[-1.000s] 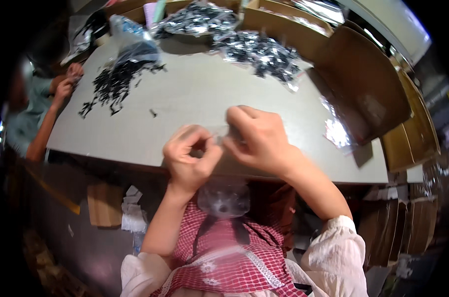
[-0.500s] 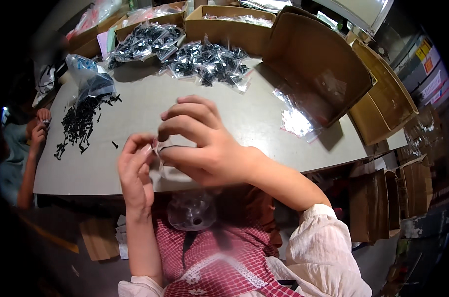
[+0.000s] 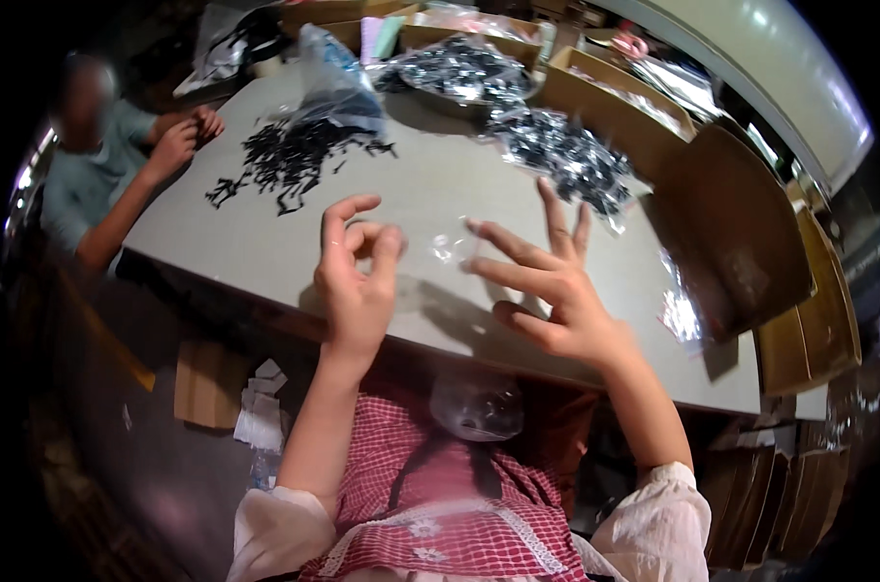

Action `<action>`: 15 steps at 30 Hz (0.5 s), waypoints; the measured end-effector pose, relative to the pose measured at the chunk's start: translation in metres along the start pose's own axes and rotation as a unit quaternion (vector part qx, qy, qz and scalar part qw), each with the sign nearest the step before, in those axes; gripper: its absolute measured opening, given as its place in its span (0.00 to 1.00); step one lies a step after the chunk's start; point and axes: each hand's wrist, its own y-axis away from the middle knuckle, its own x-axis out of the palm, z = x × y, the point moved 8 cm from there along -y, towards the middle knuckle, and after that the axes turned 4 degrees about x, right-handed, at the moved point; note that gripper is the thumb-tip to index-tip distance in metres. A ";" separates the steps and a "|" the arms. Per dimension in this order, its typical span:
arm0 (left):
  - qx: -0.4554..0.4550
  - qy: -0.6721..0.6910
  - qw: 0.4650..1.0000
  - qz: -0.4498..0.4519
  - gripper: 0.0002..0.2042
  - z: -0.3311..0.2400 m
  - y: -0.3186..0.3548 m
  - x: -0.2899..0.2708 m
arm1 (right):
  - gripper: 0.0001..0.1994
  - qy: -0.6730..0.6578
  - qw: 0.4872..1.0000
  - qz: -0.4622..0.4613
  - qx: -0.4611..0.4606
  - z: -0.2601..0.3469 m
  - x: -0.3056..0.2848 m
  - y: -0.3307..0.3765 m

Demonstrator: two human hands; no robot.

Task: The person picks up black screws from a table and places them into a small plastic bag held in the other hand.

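Your left hand [image 3: 356, 281] was raised over the near part of the tabletop [image 3: 265, 262], thumb and fingers curled loosely toward each other but closed on nothing that could be made out. Your right hand [image 3: 554, 286] was spread wide, fingers fanned, also empty. Between the two hands a small clear plastic bag [image 3: 452, 244] lay flat on the tabletop, just beyond the fingertips of both, apparently untouched; its position midway probably kept it within equal reach of either hand. A heap of small black parts [image 3: 290, 160] was spread at the far left, spilling from a clear bag [image 3: 335, 82] standing behind it, loose enough for single pieces to be picked off. Piles of filled shiny packets [image 3: 561, 155] sat at the far right, next to open cardboard boxes [image 3: 721, 223] that ran along the right edge. Another flat clear bag [image 3: 680, 312] lay near the right rim beside the box flap. A second person [image 3: 96, 165] worked at the far left corner, hands on the tabletop edge, well apart from yours. A further clear bag [image 3: 477, 405] rested in your lap below the near edge. The middle of the tabletop around the small bag was bare, so open room lay forward and to the left; the right side was hemmed in by boxes.
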 end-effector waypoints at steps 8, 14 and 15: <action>0.188 -0.282 0.932 0.127 0.10 -0.005 0.008 -0.001 | 0.27 -0.020 0.982 0.090 -0.162 0.054 0.038 -0.060; 0.114 -0.272 0.956 0.001 0.11 0.018 0.005 -0.022 | 0.15 -0.159 0.987 0.000 -0.002 0.001 0.072 -0.191; 0.099 -0.225 0.969 0.027 0.10 0.016 0.003 -0.022 | 0.15 -0.130 0.991 0.023 0.002 -0.013 0.095 -0.212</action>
